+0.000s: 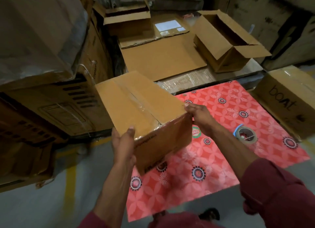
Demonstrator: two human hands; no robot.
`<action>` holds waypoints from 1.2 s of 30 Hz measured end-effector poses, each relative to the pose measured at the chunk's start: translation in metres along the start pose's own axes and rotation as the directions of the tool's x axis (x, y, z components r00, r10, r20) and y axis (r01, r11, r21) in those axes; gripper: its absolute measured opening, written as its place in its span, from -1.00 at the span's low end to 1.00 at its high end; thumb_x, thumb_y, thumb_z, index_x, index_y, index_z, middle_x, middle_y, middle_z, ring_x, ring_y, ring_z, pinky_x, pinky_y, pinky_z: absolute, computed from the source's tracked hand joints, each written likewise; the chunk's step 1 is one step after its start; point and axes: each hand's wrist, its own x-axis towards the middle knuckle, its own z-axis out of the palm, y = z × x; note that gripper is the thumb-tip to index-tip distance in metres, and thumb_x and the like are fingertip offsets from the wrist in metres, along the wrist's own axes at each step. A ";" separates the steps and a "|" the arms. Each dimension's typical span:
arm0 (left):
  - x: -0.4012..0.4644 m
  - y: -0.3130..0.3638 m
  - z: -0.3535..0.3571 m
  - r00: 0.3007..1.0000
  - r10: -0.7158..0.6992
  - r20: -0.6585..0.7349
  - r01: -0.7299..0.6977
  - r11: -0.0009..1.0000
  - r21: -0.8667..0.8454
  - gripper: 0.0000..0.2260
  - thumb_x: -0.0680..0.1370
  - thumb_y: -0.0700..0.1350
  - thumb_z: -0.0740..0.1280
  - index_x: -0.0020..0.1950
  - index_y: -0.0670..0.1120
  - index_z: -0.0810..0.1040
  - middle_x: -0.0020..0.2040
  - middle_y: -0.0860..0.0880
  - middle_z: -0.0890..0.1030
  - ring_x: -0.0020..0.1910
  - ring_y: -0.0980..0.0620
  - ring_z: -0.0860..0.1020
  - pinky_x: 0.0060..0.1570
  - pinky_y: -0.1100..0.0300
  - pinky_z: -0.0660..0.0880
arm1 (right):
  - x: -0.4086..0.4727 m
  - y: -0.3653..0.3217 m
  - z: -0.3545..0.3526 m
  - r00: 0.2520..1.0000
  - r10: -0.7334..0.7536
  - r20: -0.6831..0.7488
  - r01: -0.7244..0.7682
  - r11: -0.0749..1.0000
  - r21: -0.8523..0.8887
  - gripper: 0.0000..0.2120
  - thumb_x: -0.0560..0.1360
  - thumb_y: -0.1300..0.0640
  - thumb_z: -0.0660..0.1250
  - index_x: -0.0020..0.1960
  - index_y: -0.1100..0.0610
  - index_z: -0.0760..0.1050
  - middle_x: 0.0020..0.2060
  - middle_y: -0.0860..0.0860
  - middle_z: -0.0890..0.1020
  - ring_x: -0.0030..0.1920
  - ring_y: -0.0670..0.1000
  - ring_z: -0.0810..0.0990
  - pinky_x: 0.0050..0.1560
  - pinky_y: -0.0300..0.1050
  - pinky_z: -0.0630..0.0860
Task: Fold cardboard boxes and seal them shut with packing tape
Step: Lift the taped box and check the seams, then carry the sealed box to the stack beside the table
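Stacked large brown printed cartons (51,98) fill your left side, some under plastic wrap. A red floral-patterned mat (221,159) lies on the grey floor before you, and a flattened brown cardboard sheet (162,59) lies beyond the mat. On the sheet's right edge sits an open-topped brown cardboard box (226,40) with its flaps raised. A brown carton printed "boat" (288,101) stands at the mat's right edge.

You hold a closed brown cardboard box (146,115) in the air, tilted, above the mat's left part; clear tape runs along its top seam and down the near face. Your left hand (123,146) grips the box's near-left corner, thumb pressed on top and fingers curled below. Your right hand (198,115) clamps the near-right top corner, thumb on the upper edge.

A roll of brown packing tape (246,135) with a blue-edged core lies flat on the mat to the right of your right forearm, apart from the box. A small round red-and-green sticker (196,132) shows on the mat just beside the box's lower right edge.
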 end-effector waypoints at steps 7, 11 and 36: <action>-0.056 0.033 0.122 0.964 0.175 0.199 -0.196 0.976 0.093 -0.22 0.40 0.04 0.51 0.58 -0.04 0.35 0.50 -0.01 0.49 0.43 -0.06 0.51 0.47 -0.06 0.43 | -0.037 -0.039 -0.111 0.977 -0.066 -0.204 0.097 0.985 0.146 -0.75 0.65 0.21 0.24 0.11 0.14 0.71 -0.18 0.09 0.64 -0.30 -0.02 0.50 -0.25 -0.12 0.36; -0.113 0.018 0.218 0.927 0.181 0.328 -0.206 0.977 0.044 -0.35 0.54 -0.09 0.49 0.59 0.05 0.34 0.42 0.02 0.54 0.37 0.01 0.55 0.41 0.06 0.43 | -0.064 -0.061 -0.217 0.933 -0.121 -0.338 0.179 0.973 0.147 -0.74 0.68 0.20 0.22 0.24 0.14 0.66 -0.11 -0.01 0.74 -0.24 -0.13 0.67 -0.18 -0.15 0.54; -0.479 -0.206 0.757 0.343 0.026 0.939 -0.405 0.906 0.123 -0.37 0.59 -0.19 0.47 0.61 0.08 0.34 0.37 0.10 0.59 0.30 0.12 0.58 0.30 0.11 0.57 | -0.274 -0.019 -0.861 0.482 0.157 -0.862 0.167 0.950 0.266 -0.92 0.51 0.06 0.42 -0.05 0.01 0.69 -0.20 -0.06 0.68 -0.18 0.03 0.61 -0.29 -0.17 0.52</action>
